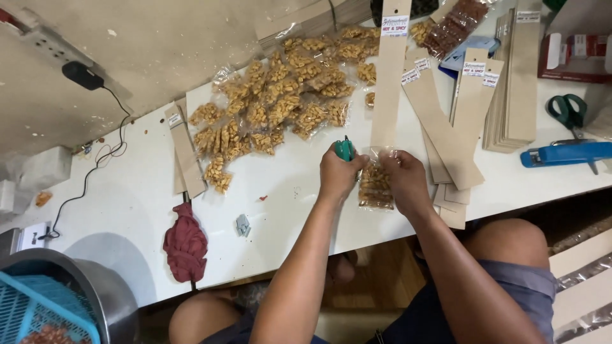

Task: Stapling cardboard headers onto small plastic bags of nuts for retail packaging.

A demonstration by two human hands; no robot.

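Head view: left hand (339,173) is closed around a small green stapler (345,149), nose up at 12 o'clock. Right hand (406,181) pinches the top edge of a clear packet of nuts (375,185), held against the bottom end of a long cardboard strip (390,76) on the white table (287,204).

Progress, as I judge it: this strip carries just the one packet, stapling not yet visibly done. Loose pile of filled nut packets (287,102) at 11 o'clock of the hands, unmounted. Several blank labelled strips (446,127) at 2 o'clock, plus a stacked batch (513,95) further right. So most of the lot remains.

Containers: packets all hold tan nuts; a darker reddish packet (456,25) at 1 o'clock. Steel bowl (102,293) at 8 o'clock holds a blue basket (44,309) with reddish nuts. Blue stapler (564,154) and scissors (569,111) at 3 o'clock.
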